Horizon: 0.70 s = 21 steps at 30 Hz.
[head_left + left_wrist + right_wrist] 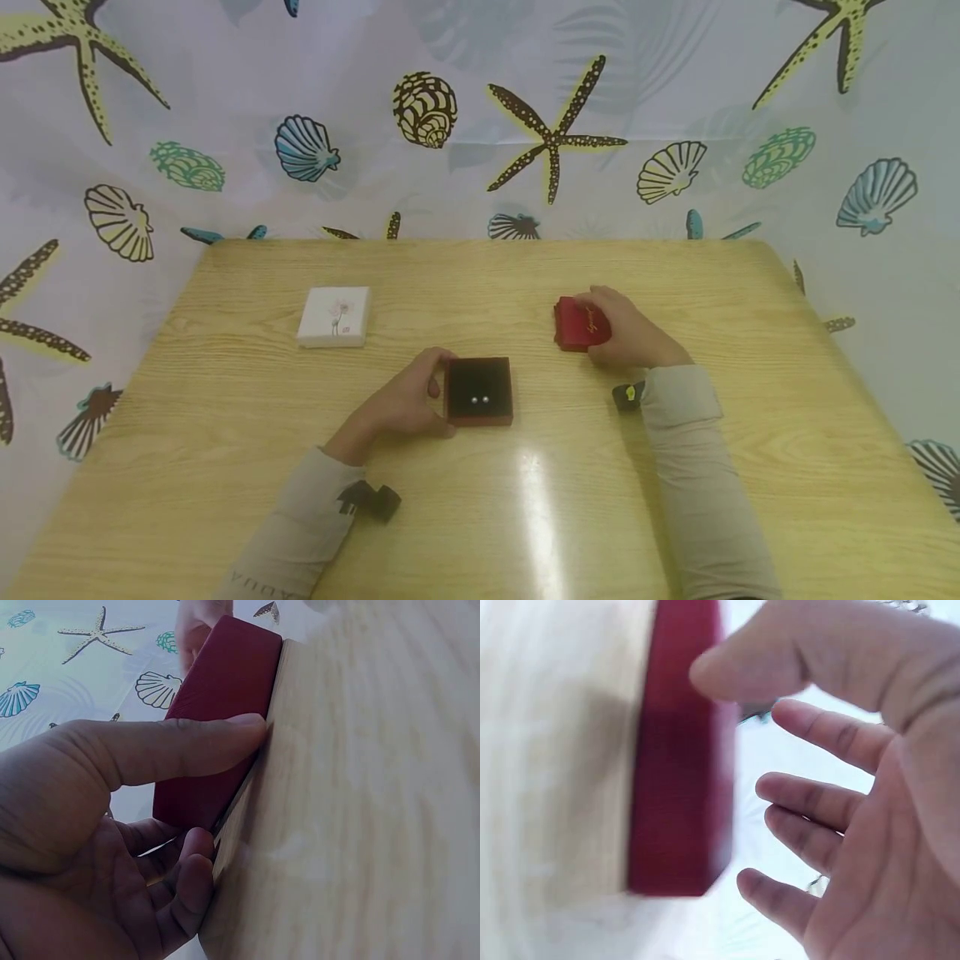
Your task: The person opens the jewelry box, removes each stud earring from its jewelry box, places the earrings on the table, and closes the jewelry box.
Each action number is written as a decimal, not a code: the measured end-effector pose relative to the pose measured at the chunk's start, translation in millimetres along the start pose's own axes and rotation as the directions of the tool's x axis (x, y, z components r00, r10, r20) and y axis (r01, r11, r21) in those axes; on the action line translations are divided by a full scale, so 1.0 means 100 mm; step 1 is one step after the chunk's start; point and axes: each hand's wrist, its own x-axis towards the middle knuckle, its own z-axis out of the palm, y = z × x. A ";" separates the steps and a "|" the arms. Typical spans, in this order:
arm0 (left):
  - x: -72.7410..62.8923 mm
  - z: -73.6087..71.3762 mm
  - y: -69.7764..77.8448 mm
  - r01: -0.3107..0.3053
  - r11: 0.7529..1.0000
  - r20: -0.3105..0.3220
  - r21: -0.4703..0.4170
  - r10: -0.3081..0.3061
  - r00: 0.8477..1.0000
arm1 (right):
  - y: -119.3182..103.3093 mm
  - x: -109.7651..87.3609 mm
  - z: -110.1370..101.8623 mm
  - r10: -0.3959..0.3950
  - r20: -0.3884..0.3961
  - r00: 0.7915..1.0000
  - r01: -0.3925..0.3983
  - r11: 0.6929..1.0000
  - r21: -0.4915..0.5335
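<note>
A red jewelry box (512, 408) with a black lining lies open-topped on the table in the head view. Two small pearl-like stud earrings (480, 400) sit in its lining. My left hand (408, 398) holds the box at its left side, the thumb (217, 742) along the red wall and the other fingers curled at the far side. Farther back on the right, my right hand (630, 329) grips a red box lid (577, 325) with gold lettering. In the right wrist view, the thumb (742, 675) presses the lid's side while several other fingers are spread away from it.
A square white box (334, 317) with a flower print stands at the back left of the wooden table (465, 283). A curtain (352, 50) printed with shells and starfish hangs behind and beside the table. Dark straps are on both sleeves.
</note>
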 end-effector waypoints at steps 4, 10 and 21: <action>0.00 0.00 0.00 0.005 1.000 -0.001 0.005 -0.005 1.000 | -0.14 -0.03 -0.07 -0.048 -0.034 0.998 0.048 0.999 0.011; 0.00 0.00 0.00 0.014 1.000 0.001 0.014 -0.014 1.000 | -0.38 -0.07 -0.11 -0.105 -0.053 0.993 0.105 0.994 0.006; 0.01 0.00 0.00 0.026 1.000 0.008 0.014 -0.026 1.000 | -0.69 -0.11 -0.05 -0.187 -0.057 0.981 0.186 0.982 -0.019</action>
